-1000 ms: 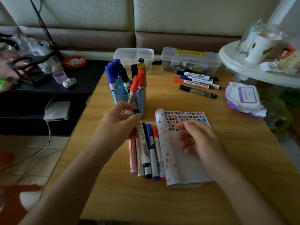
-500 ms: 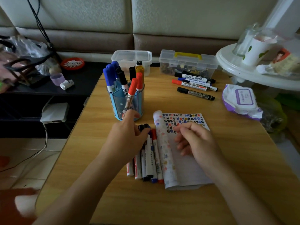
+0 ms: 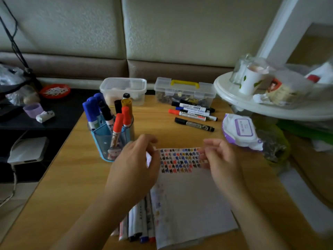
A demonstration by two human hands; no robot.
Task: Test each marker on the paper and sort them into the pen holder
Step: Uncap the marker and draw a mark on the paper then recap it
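Paper (image 3: 189, 195) is pinched at its far corners by left hand (image 3: 133, 165) & right hand (image 3: 222, 159), fingers curled; no marker held. Loose markers (image 3: 138, 224) are laid just left of paper, under left forearm, long axes near-far, so left hand is nearer; pen holder (image 3: 111, 141) is far-left.

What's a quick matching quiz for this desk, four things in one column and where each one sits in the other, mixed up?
Things:
1. pen holder
2. wipes pack
3. yellow-handled box
4. row of lying markers

Places:
A. right edge of the table
B. along the paper's left edge
C. far edge, behind four loose markers
D. just left of the paper's far end

Pairs: 1-D, 2-A, 3-C, 4-B.
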